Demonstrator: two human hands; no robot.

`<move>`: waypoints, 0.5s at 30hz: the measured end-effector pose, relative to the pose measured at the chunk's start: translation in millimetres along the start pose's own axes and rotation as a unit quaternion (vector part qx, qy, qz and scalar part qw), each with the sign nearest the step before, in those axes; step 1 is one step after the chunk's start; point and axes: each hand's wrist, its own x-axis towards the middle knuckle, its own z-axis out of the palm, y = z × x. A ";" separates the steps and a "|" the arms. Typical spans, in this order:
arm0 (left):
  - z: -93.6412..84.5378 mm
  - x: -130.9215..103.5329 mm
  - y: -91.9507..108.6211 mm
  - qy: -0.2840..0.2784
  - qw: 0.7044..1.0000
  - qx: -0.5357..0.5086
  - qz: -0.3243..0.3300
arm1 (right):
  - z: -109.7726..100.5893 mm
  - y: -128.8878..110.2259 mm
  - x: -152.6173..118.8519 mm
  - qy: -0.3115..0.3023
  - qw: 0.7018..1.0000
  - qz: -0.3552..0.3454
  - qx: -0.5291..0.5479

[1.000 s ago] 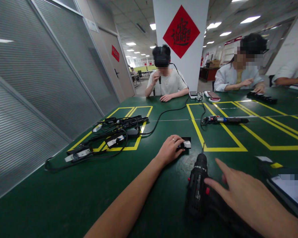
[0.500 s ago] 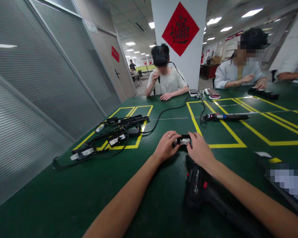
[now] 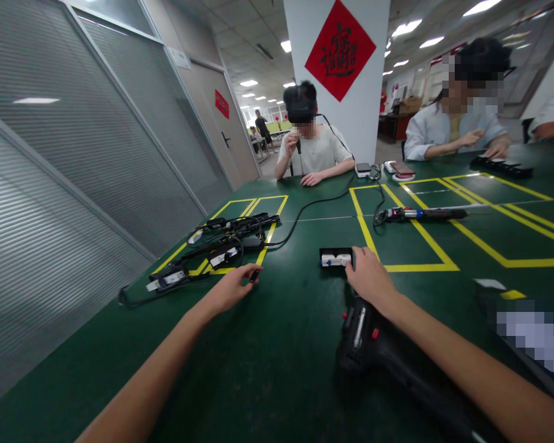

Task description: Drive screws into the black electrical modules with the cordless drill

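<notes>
My left hand (image 3: 233,288) is pinched around a small black piece (image 3: 254,276), too small to name, over the green table left of centre. My right hand (image 3: 372,274) has its fingers closed around the right end of a small black rectangular case (image 3: 336,251). Inside the case shows a white part with blue spots (image 3: 335,261); its right end is hidden by my fingers. Just below my right hand lies a black power tool (image 3: 357,338) with red buttons, partly covered by my forearm.
Black cabled devices with white labels (image 3: 224,255) lie in a heap at left, within yellow tape lines. A pen-shaped tool (image 3: 425,214) lies beyond my right hand. Two people sit across the green table (image 3: 277,344), one holding a screwdriver (image 3: 299,151). A dark device (image 3: 512,320) lies at right.
My left hand has come off the case and moved left, carrying the small black piece. My right hand stays on the case, whose left part is now uncovered.
</notes>
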 end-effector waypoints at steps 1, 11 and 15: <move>-5.0 -8.6 -17.5 -0.017 1.000 0.007 -0.021 | 1.1 0.2 0.2 0.001 1.000 0.000 0.000; -30.6 -65.1 -88.2 -0.044 0.995 0.044 -0.081 | 2.0 2.1 0.8 -0.003 1.000 0.000 0.004; -28.9 -67.5 -85.0 -0.055 0.994 0.084 -0.047 | 1.3 1.8 1.0 -0.004 1.000 -0.002 0.003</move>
